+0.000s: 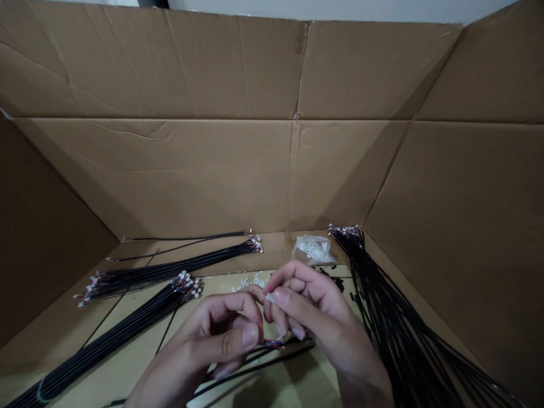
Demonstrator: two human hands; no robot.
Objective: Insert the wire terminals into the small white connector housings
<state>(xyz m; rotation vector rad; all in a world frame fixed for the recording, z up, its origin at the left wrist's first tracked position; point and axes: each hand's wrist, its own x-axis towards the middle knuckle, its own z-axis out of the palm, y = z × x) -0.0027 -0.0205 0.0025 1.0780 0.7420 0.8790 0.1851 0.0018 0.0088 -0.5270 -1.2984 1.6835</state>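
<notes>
My left hand (216, 340) pinches the stripped, multicoloured end of a thin black cable (272, 343) between thumb and fingers. My right hand (314, 317) holds a small white plastic connector housing (269, 297) between thumb and forefinger, just above that cable end. The two hands nearly touch, and their fingers hide most of the housing. Further black cable strands (255, 368) trail from the pinched end down across the cardboard below my hands.
Bundles of black cables with white connectors lie to the left (106, 340) (170, 272) and right (403, 323). A clear bag of white connectors (313, 249) sits behind my hands, with loose connectors (250, 281) near it. Cardboard box walls (212, 170) surround everything.
</notes>
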